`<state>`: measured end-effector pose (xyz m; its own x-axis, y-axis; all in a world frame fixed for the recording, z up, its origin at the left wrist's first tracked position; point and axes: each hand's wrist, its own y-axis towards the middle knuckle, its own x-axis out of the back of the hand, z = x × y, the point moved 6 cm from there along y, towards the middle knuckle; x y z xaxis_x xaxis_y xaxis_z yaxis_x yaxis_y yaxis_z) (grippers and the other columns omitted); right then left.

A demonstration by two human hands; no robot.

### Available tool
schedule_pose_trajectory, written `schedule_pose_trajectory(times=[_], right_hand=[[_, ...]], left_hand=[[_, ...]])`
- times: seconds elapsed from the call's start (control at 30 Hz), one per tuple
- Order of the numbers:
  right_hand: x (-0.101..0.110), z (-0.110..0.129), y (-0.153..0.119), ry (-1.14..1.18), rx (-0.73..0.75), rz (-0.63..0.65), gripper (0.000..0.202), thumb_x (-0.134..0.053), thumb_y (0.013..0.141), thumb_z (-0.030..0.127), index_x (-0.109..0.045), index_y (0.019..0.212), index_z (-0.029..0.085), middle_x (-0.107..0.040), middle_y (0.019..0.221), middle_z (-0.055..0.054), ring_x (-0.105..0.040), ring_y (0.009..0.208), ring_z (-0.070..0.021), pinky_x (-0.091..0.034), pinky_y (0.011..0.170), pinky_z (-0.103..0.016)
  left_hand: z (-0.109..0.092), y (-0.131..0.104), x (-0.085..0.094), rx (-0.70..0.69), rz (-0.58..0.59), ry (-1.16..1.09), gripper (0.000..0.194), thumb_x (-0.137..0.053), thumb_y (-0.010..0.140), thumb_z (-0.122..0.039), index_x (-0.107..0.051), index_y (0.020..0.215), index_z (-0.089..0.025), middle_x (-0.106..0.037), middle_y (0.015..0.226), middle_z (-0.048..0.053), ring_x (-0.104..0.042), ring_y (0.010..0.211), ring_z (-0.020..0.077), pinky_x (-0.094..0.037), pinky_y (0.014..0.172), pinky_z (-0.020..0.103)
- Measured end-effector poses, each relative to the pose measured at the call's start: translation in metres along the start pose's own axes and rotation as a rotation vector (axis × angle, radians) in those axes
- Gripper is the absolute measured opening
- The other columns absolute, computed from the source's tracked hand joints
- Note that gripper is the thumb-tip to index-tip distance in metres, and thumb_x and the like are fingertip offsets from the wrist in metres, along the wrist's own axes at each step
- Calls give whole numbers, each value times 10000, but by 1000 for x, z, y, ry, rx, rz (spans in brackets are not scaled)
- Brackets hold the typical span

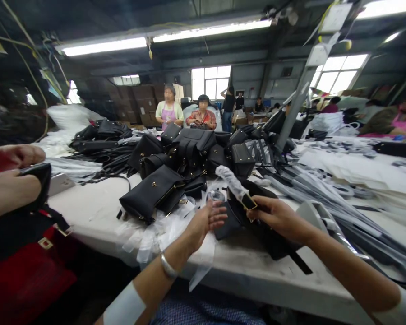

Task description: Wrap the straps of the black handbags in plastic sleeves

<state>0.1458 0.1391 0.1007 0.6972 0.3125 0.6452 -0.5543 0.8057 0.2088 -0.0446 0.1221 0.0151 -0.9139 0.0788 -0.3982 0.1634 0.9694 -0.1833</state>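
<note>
My right hand [277, 217] pinches the gold-buckled end of a short black strap [245, 198], most of it wrapped in clear plastic. Below that hand lies a black handbag [267, 234], with a loose strap tail hanging over the table edge. My left hand [208, 221], a silver bangle on its wrist, has its fingers stretched out and holds nothing. It is above crumpled clear plastic [165, 228], just left of the handbag. Another black handbag [152, 189] with a gold clasp lies tilted beyond my left hand.
Many black bags [192, 142] are piled mid-table. At the left, a co-worker's hands [16, 180] hold a black bag. Plastic-wrapped straps [328, 212] spread across the right side, near a grey tape dispenser [320, 219]. A metal post [292, 108] rises behind them.
</note>
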Motion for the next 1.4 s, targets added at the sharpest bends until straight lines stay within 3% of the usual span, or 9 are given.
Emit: schedule_pose_trajectory(times=[0.13,0.2,0.3,0.37,0.57,0.77,0.97,1.2,1.4], right_hand=[[55,-1,9,139,-8,-346,227,-672,824,394,-708,919,191,-714,808,-13,-650,761,-214,-495,724,-290],[68,-4,4,143,0,-497,238,-666,828,399,-712,921,184,-721,805,-15,-655,753,-216,-494,727,-300],[69,-12,-13,116,-18,-622,241,-646,864,402,-719,916,178,-712,759,-12,-649,714,-214,-481,673,-296],[61,-18,-27,167,-44,-601,268,-652,880,429,-725,941,179,-722,771,-20,-661,727,-224,-491,665,-297],[36,-23,-57,558,-104,-529,416,-590,923,560,-728,992,174,-753,932,-79,-695,844,-262,-545,750,-333],[31,-33,-58,457,-187,-616,483,-550,934,602,-756,866,170,-757,796,-79,-706,729,-255,-529,652,-322],[28,-37,-57,325,-170,-600,527,-481,969,591,-754,806,170,-731,707,-49,-666,644,-225,-479,579,-297],[28,-34,-74,169,-103,-534,350,-562,956,473,-705,1137,210,-740,1104,-68,-662,1056,-297,-496,925,-390],[29,-38,-86,191,-122,-731,273,-626,917,463,-684,1036,223,-744,995,-61,-699,924,-257,-536,854,-368]], left_hand=[[-81,61,-90,-102,203,21,579,-407,984,-592,-597,1260,-120,-694,1205,152,-682,1022,202,-498,907,301],[-104,77,-136,-129,298,111,540,-467,968,-577,-669,1126,-102,-730,1085,144,-699,909,195,-512,844,296],[-110,84,-184,-138,436,198,419,-658,889,-495,-715,912,-81,-737,900,125,-686,761,173,-526,756,284],[-101,80,-196,-130,488,223,344,-774,807,-409,-720,860,-73,-727,840,109,-673,729,160,-524,726,267],[-71,60,-190,-90,506,205,341,-825,749,-360,-729,948,-101,-715,894,78,-642,736,127,-487,695,224],[-70,50,-191,-132,449,124,390,-855,721,-338,-725,1010,-110,-720,947,86,-651,816,143,-484,730,214],[-42,37,-175,-181,399,270,468,-751,798,-503,-714,1077,-129,-708,897,78,-572,595,109,-374,448,182],[-33,21,-158,-316,407,322,324,-758,822,-414,-759,996,-141,-755,982,82,-654,1010,228,-470,926,305],[-33,15,-156,-437,374,246,364,-692,887,-364,-648,1189,-166,-737,1099,91,-677,1041,233,-494,943,335]])
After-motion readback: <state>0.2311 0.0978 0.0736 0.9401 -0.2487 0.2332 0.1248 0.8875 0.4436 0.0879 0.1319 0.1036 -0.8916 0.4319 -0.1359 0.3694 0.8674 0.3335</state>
